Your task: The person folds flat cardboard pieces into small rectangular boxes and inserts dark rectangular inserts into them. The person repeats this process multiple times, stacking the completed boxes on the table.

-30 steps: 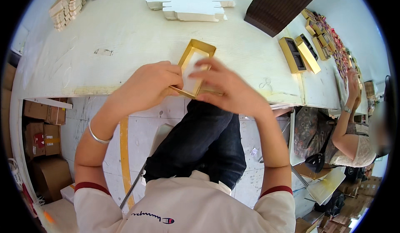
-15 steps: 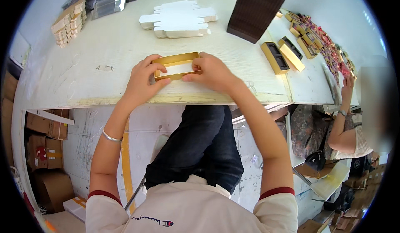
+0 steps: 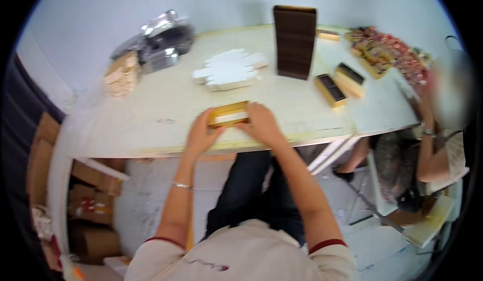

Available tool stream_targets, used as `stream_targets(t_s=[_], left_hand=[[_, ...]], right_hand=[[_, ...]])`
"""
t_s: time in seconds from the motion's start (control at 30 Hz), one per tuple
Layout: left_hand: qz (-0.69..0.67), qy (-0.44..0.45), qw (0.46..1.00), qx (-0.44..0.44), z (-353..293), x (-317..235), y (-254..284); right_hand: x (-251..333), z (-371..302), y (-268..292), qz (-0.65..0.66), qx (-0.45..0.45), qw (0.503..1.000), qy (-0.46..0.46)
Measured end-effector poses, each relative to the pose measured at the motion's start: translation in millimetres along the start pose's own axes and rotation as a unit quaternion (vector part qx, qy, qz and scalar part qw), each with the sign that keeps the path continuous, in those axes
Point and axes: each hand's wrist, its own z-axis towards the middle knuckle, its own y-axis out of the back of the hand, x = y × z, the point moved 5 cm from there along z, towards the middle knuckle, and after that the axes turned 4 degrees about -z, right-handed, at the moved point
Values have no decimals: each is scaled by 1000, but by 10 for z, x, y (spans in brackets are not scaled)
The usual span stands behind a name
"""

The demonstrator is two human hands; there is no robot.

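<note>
1. Grasping the shallow gold box (image 3: 229,108) at its short ends, the left hand (image 3: 203,131) and the right hand (image 3: 263,124) have fingers curled around it, thumbs toward the near long wall. Blur conceals the firmness of the hold.
2. Position: the box is open side up, its pale bottom showing, near the front edge of the table (image 3: 151,110). Whether its base touches the surface cannot be told.
3. Handling, in the inspector's judgement: light, probably thin card; stiff at the folded corners, liable to bow or crease mid-wall; the shiny finish may slip. Recommended hold: the short ends, close to the corners.
4. Edges: the table's front edge passes beneath the wrists, so nearward travel is limited.
5. Room: a band of tabletop separates the box from the white card stack (image 3: 229,70) beyond; leftward space is wider.
6. Right side: a tall dark stack (image 3: 295,42) and a gold box with a dark insert (image 3: 331,90) restrict far-right movement.
</note>
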Motion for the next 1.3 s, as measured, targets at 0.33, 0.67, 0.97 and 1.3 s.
stream_targets(t_s=[0.33, 0.67, 0.97, 1.3], left_hand=[[80, -35, 996, 29, -66, -116, 63], [53, -8, 998, 35, -56, -93, 84], [58, 29, 997, 42, -20, -162, 64], [15, -1, 996, 88, 222, -396, 29]], right_hand=[[57, -75, 75, 64, -19, 998, -4], [75, -63, 103, 60, 13, 998, -26], [-369, 912, 1795, -200, -257, 942, 81], [-976, 1914, 2328, -314, 126, 941, 12]])
